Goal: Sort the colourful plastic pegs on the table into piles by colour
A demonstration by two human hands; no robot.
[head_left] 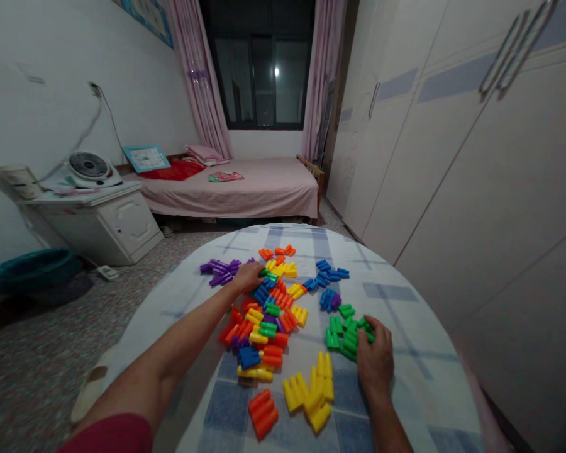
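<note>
Plastic building blocks shaped like joined tubes lie in colour groups and one mixed pile. My left hand point(248, 277) reaches to the far side of the mixed pile point(268, 330), its fingers closed on a green block point(263, 273) beside the purple blocks point(221, 270). On the right, my right hand point(377, 352) rests at the edge of the green blocks point(348, 336), with thumb and fingers curled round a green block point(370, 335). Its fingertips are partly hidden among the pieces. Yellow blocks point(314, 393) lie nearer me, left of my right hand.
The round table point(405, 377) has a checked cloth. Blue blocks point(327, 274) lie at its far right, orange blocks point(278, 253) at the far edge, and more orange blocks point(263, 413) close to me. Beyond stand a bed point(264, 189), a white cabinet point(127, 223) and a wardrobe point(434, 157).
</note>
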